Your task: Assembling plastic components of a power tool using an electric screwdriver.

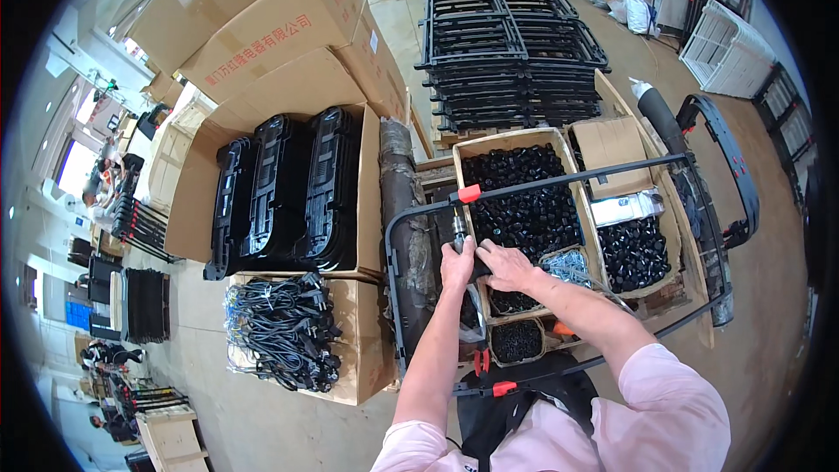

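My left hand [456, 267] is closed around the front of a power screwdriver [460, 225] with a silver chuck. My right hand [507, 266] is wrapped at the tool's dark rear body, mostly hidden by the fingers. The bit points away from me, toward a red clip [469, 194] on the far bar of a black tubular frame [559, 182]. That frame lies across the parts bins and around my forearms. Another red clip [504, 388] sits on its near bar. Whether the bit touches the frame I cannot tell.
Under the frame are bins of black plastic caps [511, 170], silver screws [568, 267] and small black pieces [517, 341]. Left stand a carton of black moulded housings [328, 192] and bundled power cords [284, 328]. Stacked black frames [511, 52] are beyond.
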Available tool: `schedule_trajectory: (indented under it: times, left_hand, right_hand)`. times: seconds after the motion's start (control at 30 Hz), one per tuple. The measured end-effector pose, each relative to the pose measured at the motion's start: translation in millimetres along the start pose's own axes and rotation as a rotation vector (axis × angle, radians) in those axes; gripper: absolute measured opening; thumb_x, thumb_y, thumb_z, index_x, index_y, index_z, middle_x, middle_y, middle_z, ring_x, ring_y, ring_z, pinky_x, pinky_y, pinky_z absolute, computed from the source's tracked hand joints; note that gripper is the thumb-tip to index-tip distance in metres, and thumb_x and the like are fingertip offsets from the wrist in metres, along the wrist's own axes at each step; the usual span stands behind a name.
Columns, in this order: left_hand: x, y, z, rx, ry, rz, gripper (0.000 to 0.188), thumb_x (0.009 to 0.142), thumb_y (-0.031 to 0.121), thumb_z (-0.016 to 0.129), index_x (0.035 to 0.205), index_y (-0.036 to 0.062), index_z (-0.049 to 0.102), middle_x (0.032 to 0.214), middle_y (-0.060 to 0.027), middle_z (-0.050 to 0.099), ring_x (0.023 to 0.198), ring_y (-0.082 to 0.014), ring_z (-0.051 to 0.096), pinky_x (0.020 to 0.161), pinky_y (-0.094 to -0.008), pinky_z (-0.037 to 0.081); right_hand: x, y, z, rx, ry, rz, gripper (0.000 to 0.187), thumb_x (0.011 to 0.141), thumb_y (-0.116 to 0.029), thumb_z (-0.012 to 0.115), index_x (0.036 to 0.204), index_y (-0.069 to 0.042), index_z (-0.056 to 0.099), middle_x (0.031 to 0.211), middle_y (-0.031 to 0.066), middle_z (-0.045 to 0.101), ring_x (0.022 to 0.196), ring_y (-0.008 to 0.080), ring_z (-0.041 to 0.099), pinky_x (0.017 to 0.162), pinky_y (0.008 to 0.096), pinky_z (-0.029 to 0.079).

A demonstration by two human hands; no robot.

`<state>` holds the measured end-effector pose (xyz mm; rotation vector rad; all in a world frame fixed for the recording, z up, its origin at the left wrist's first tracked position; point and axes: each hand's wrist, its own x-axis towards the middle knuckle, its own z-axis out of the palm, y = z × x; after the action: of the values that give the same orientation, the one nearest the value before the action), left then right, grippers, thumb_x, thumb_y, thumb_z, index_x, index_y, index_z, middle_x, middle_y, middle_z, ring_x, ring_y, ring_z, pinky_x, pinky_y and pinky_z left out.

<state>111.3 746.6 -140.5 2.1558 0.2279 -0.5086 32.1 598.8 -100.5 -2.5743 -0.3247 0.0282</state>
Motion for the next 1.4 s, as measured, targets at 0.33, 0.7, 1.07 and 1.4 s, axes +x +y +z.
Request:
schedule_trajectory:
  times: [0.33, 0.7, 1.07, 1.4]
  left_hand:
    - [-12, 3, -8, 0.088, 0.120, 0.014, 0.076, 0.081, 0.062, 0.077, 0.117, -0.0030, 0.065, 0.113, -0.0242, 0.074, 0.108, -0.0367, 0.072, 0.096, -0.0451, 0.053]
    - [-25, 0, -7, 0.087, 0.192, 0.112, 0.065, 0.081, 0.059, 0.079, 0.105, -0.0009, 0.069, 0.101, -0.0221, 0.076, 0.101, -0.0356, 0.073, 0.091, -0.0446, 0.054]
    - [-52, 20, 12, 0.218, 0.172, 0.184, 0.064, 0.084, 0.060, 0.075, 0.103, -0.0016, 0.069, 0.102, -0.0249, 0.075, 0.100, -0.0440, 0.072, 0.090, -0.0517, 0.055]
    - [-47, 28, 25, 0.281, 0.228, 0.188, 0.063, 0.084, 0.060, 0.075, 0.098, -0.0018, 0.069, 0.098, -0.0270, 0.075, 0.098, -0.0452, 0.072, 0.090, -0.0522, 0.055]
  right_hand:
    - [-11, -12, 1, 0.064, -0.018, 0.074, 0.054, 0.078, -0.019, 0.081, 0.121, -0.003, 0.053, 0.117, 0.0194, 0.055, 0.099, 0.0440, 0.068, 0.082, 0.0524, 0.058]
    - [-23, -11, 5, 0.018, 0.026, 0.006, 0.055, 0.079, -0.024, 0.083, 0.121, -0.003, 0.054, 0.118, 0.0209, 0.056, 0.100, 0.0432, 0.069, 0.084, 0.0503, 0.059]
    - [-47, 2, -12, -0.087, 0.014, 0.104, 0.059, 0.076, -0.027, 0.084, 0.117, 0.003, 0.054, 0.102, 0.0215, 0.070, 0.099, 0.0400, 0.071, 0.085, 0.0489, 0.059]
    - [-43, 17, -19, -0.050, -0.031, 0.142, 0.060, 0.074, -0.026, 0.086, 0.115, 0.003, 0.054, 0.103, 0.0228, 0.071, 0.099, 0.0414, 0.072, 0.083, 0.0500, 0.059]
